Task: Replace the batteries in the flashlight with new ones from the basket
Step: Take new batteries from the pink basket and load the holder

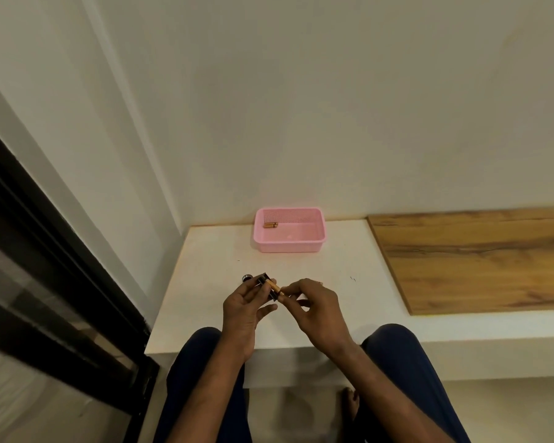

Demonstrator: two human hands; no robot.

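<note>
You hold the black flashlight body (265,277) just above the near part of the white table (349,311), in front of your knees. Your left hand (242,310) curls its fingers round the body, likely to keep the open end steady and turned toward your other hand. Your right hand (314,306) pinches a copper-coloured battery (275,286) between thumb and fingertips, its far end touching the body. The pinch sits at the near end, which leaves the rest of the cell free to slide. I cannot tell whether this cell is going in or coming out, nor how many cells the body holds.

A small black cap (247,278) lies on the table just beside your left hand. It is probably the flashlight's end piece, parked close so that you can reach it when you close up.

Farther back, against the wall, stands the pink basket (288,246). It holds what look like two batteries (270,225), lying side by side near its left back corner. It is well apart from your hands, so you need a reach for each. A wooden panel (477,260) covers the table's right part.
</note>
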